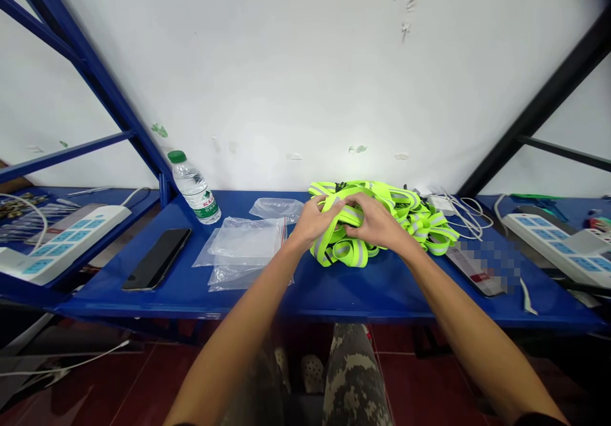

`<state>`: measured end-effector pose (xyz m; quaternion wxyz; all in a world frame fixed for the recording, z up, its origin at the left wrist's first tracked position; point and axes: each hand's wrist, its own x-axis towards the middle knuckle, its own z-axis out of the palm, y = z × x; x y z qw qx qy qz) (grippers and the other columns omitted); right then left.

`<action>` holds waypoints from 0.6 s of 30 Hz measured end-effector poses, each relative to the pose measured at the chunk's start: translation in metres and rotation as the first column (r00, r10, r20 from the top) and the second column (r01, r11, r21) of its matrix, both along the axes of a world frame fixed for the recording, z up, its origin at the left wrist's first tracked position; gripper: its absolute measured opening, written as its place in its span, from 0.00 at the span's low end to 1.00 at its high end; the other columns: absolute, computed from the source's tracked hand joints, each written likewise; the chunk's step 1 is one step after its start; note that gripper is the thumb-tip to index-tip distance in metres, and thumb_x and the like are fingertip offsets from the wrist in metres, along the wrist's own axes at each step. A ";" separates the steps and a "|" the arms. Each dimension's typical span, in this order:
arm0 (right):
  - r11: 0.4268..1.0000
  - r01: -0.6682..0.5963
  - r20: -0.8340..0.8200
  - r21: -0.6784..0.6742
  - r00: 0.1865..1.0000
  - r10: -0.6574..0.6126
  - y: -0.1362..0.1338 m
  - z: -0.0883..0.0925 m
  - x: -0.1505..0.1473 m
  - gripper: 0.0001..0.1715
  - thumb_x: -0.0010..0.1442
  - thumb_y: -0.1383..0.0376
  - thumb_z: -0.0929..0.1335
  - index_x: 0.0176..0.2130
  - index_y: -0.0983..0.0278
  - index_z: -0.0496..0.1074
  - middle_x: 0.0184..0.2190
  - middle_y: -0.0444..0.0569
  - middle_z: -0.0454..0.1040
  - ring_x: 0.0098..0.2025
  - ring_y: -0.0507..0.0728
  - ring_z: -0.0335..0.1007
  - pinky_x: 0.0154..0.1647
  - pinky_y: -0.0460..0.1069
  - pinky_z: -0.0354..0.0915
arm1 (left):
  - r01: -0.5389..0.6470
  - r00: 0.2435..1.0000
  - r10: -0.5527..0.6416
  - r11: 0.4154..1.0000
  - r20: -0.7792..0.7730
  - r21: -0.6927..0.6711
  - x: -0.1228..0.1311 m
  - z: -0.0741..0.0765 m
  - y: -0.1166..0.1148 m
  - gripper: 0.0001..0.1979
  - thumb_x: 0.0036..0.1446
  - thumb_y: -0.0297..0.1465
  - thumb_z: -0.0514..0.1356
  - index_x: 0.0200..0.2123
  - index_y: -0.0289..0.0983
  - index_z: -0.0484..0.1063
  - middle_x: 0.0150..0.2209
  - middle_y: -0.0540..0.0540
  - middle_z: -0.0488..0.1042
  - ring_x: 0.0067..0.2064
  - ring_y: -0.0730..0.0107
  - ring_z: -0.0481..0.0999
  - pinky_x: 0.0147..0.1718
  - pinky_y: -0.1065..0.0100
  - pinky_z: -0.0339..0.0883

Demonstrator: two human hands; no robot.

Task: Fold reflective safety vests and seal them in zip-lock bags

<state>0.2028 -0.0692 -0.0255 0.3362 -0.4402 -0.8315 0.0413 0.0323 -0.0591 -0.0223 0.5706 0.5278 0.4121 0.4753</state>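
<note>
A heap of neon yellow-green reflective straps [420, 219] with grey stripes and black buckles lies on the blue table, right of the middle. My left hand [316, 221] is closed around the left end of the heap, on a folded bundle of strap. Close beside it, my right hand [371, 220] grips the same bundle from the right, its thumb and fingers curled over the loops. Some fingertips are hidden among the straps. Left of my hands, several clear plastic bags [248, 241] lie flat in a loose stack.
A water bottle [195, 187] with a green cap stands at the back left, and a dark phone [157, 259] lies in front of it. To the right are a white charger with cables [465, 216] and another phone [477, 273]. Power strips [64, 241] flank the table beyond the frame posts.
</note>
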 end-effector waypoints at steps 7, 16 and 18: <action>0.999 0.034 0.020 0.012 0.999 -0.034 -0.006 -0.005 -0.004 0.28 0.50 0.68 0.68 0.52 0.65 0.66 0.50 0.57 0.73 0.52 0.65 0.71 0.52 0.58 0.65 | -0.036 0.999 0.036 0.999 -0.021 0.014 -0.002 0.003 -0.003 0.24 0.50 0.32 0.69 0.49 0.28 0.71 0.38 0.41 0.78 0.23 0.78 0.70 0.22 0.72 0.68; 0.992 0.122 0.171 0.042 0.977 -0.127 -0.008 -0.004 0.001 0.28 0.51 0.68 0.67 0.53 0.65 0.66 0.48 0.58 0.74 0.53 0.68 0.69 0.53 0.60 0.65 | -0.095 0.988 0.100 0.995 -0.120 0.043 -0.005 0.004 0.001 0.25 0.51 0.31 0.67 0.53 0.30 0.70 0.38 0.42 0.78 0.26 0.74 0.72 0.25 0.71 0.69; 0.993 0.118 0.188 0.026 0.975 -0.121 -0.008 0.000 0.006 0.30 0.52 0.68 0.67 0.55 0.65 0.65 0.51 0.58 0.73 0.53 0.67 0.69 0.54 0.60 0.65 | -0.112 0.985 0.118 0.992 -0.125 0.057 -0.006 0.002 0.006 0.26 0.50 0.33 0.68 0.52 0.30 0.71 0.41 0.41 0.78 0.28 0.72 0.74 0.28 0.69 0.70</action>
